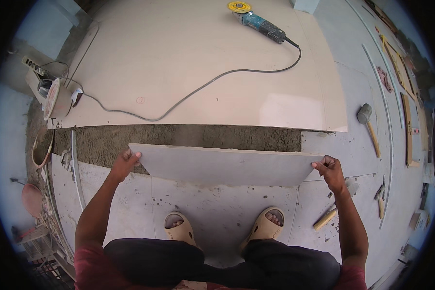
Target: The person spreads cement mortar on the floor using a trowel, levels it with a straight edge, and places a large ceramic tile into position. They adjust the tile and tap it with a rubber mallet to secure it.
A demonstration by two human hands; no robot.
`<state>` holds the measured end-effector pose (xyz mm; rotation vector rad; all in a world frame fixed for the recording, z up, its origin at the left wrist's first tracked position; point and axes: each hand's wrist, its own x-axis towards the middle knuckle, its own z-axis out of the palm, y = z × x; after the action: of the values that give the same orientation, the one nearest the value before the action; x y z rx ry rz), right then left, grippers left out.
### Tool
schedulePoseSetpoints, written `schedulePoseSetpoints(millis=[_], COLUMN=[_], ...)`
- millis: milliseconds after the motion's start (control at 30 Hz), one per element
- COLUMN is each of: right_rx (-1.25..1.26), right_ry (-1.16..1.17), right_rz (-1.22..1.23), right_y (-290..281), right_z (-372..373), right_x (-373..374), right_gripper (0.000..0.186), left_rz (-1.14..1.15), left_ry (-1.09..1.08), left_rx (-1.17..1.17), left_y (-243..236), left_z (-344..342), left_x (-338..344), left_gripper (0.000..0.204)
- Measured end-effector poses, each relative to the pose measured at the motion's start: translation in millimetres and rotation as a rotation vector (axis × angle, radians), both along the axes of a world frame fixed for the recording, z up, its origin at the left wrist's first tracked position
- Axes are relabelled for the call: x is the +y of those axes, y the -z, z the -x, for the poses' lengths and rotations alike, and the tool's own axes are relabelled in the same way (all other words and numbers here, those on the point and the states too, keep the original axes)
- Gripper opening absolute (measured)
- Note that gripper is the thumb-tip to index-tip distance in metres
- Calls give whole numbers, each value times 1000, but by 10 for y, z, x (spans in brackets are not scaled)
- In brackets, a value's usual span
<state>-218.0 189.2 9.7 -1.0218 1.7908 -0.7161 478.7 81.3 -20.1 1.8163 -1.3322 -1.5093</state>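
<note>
A long grey tile strip (222, 166) is held tilted between my two hands, over the near side of a bed of wet mortar (188, 136). At its left end my left hand (125, 164) is closed on the corner, thumb on top. My right hand (329, 171) pinches the opposite end the same way. Beyond the mortar lies a large cream-coloured floor slab (179, 53) with a glossy surface. The strip's lower edge hangs above the grey tiles (217, 208) before my feet.
An angle grinder (258, 24) with a yellow disc lies on the slab, its cord (193, 92) trailing left. A bucket (53, 99) stands at the left. Rubber mallets (365, 114) (336, 207), a hammer (380, 198) and metal straightedges (382, 87) lie at the right.
</note>
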Motion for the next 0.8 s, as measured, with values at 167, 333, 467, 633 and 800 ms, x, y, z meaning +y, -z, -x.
schedulePoseSetpoints(millis=[167, 333, 467, 633, 800], right_rx=[75, 60, -2, -41, -242], right_ry=[-20, -57, -73, -36, 122], right_rz=[-5, -29, 13, 62, 69], right_y=[-247, -313, -316, -244, -224], right_z=[-92, -56, -161, -239, -221], right_x=[466, 825, 917, 1043, 1150], right_gripper=[30, 25, 18, 20, 15], left_rz=[-77, -293, -383, -74, 352], left_ry=[22, 209, 319, 796, 1298], left_rx=[1, -209, -244, -673, -815], left_y=[-186, -603, -867, -1541, -1179], left_z=[-328, -285, -469, 805, 1944], left_x=[286, 335, 270, -80, 205], left_gripper=[47, 70, 120, 139, 147])
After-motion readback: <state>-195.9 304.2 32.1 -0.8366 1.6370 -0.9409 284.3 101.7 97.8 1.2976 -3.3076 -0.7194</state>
